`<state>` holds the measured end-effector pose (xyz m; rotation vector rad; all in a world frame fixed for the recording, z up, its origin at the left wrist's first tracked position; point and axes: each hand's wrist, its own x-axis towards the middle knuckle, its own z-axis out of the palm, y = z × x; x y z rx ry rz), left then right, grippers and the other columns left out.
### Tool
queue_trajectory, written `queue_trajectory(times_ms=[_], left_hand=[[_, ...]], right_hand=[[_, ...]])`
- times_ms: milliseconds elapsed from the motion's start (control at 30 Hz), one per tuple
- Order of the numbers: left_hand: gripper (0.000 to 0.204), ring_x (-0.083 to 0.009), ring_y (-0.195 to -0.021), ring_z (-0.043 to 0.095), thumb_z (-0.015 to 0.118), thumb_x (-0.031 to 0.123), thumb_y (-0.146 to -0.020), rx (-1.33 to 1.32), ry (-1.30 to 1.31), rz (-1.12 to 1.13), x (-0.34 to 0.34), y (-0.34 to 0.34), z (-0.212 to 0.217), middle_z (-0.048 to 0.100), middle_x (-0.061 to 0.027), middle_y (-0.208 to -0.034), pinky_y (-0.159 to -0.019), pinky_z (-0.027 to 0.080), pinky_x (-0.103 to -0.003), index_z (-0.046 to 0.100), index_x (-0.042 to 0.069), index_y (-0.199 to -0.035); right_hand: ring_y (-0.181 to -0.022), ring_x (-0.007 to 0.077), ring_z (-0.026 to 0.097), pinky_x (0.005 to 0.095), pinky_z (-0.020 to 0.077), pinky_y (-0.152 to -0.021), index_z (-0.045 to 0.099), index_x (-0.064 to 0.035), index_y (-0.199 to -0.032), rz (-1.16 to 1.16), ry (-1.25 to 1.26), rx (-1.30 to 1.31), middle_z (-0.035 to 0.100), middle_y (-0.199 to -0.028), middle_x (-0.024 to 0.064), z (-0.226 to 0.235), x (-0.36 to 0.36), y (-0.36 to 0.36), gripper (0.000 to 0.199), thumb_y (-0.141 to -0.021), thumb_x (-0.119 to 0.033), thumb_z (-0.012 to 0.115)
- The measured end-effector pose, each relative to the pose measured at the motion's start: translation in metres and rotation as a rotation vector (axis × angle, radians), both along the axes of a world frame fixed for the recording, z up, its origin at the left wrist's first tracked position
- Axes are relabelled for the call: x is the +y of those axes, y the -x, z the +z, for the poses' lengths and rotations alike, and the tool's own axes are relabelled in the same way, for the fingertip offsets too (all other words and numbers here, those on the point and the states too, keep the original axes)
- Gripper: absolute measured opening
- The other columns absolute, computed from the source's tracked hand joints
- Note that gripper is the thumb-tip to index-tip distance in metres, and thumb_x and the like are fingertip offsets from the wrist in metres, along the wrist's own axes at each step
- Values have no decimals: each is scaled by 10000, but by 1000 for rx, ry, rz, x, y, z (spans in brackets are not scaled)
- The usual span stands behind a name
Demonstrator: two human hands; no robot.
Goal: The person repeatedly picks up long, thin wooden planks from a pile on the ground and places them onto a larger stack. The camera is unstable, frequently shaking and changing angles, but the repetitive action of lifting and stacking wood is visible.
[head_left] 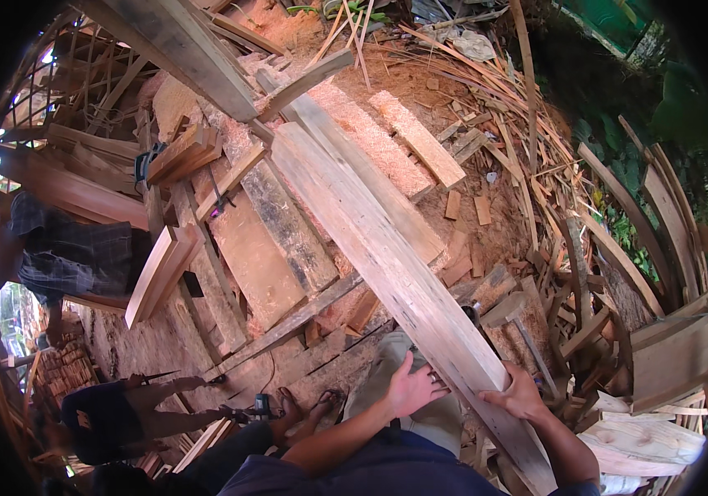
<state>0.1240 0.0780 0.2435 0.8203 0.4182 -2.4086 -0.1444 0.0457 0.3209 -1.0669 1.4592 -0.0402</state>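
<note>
A long pale wooden plank [387, 264] runs from the upper middle down to the lower right, its near end by my body. My left hand [410, 387] rests flat against the plank's left edge, fingers spread. Across from it, my right hand [519, 395] grips the right edge, fingers curled over the top. The plank's far end lies on a stack of other boards [288, 223]. My legs in light trousers [395, 388] show under the plank.
Heaps of wood offcuts and strips [528, 190] cover the ground on the right. Sawdust [370, 140] lies over boards behind. A hammer-like tool [513, 318] sits beside the plank. A person in a checked shirt [73, 252] stands left; another crouches at lower left [122, 413].
</note>
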Motion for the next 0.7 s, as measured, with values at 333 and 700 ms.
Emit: queue_trajectory(times_ms=[333,700], left_hand=[[489,-320,-1262,492,597,150,-920,-1781,933,-38,-176,-136,-53,517,-210,-1352,-1081,355,-381,449,-19,-1355],[767,-387,-1439,176,558,461,-882,-2511,886,-787,-337,-323,-131,208,-222,-1554,-1174,112,-512,314,29,-1466]], right_hand=[[-1061,368,634,408,476,-937,517,76,-1273,-18,214,345,639,-1132,265,-15,-70,-28,855,-595,-331,841],[-1046,397,630,435,479,-916,516,72,-1271,-25,328,361,641,-1095,291,-119,-171,-71,819,-627,-339,810]])
